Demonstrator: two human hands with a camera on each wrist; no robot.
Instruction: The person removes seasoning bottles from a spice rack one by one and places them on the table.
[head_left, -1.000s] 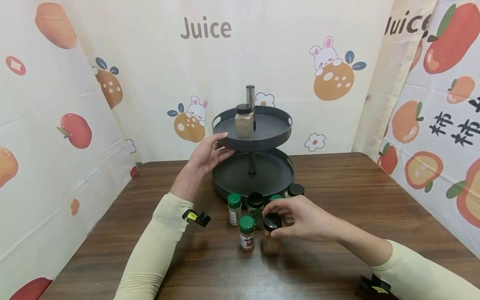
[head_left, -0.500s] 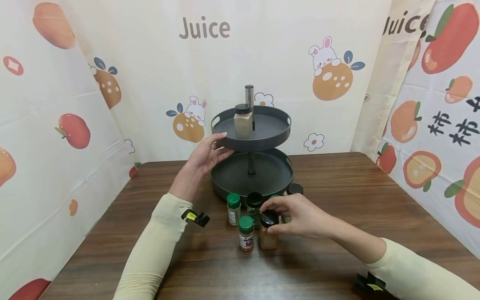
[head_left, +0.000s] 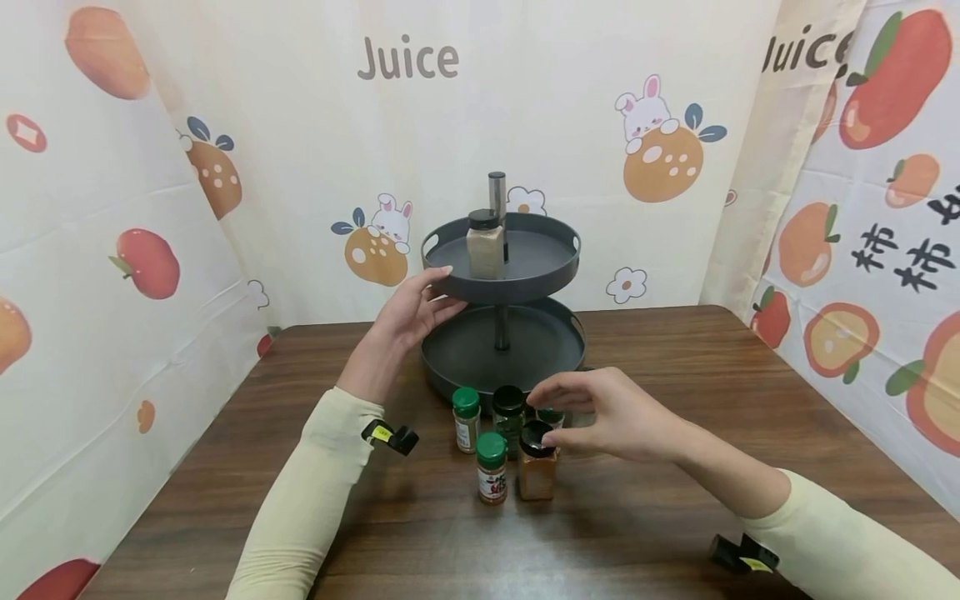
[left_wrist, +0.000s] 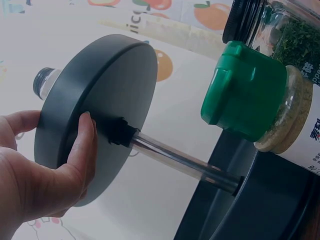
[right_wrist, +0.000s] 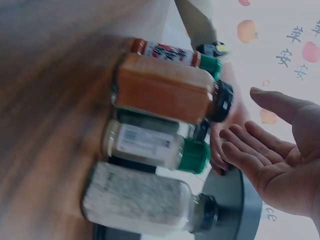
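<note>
My left hand [head_left: 411, 312] grips the upper tier of a dark grey two-tier tray [head_left: 517, 290], fingers beneath and thumb at the rim. A black-capped jar of pale powder [head_left: 485, 248] stands on that tier. My right hand [head_left: 618, 414] hovers with thumb and fingers spread, just above a black-capped jar of orange-brown powder [head_left: 537, 475], holding nothing. Around that jar are a green-capped shaker with a red-printed label [head_left: 492, 479], another green-capped shaker [head_left: 466, 425], and a black-capped jar of green herbs [head_left: 509, 421]. The right wrist view also shows a jar of whitish grains [right_wrist: 137, 197].
The lower tier [head_left: 480, 358] stands on the brown wooden table [head_left: 660, 358], just behind the jars. Another green-capped shaker [right_wrist: 145, 145] stands between the orange-brown jar and the whitish one. Fruit-printed curtains [head_left: 300, 125] surround the table.
My right hand has let go of the orange-brown jar's cap and lifted a little, its fingers spreading. That jar has shifted slightly away from me. The left hand keeps its hold on the tray.
</note>
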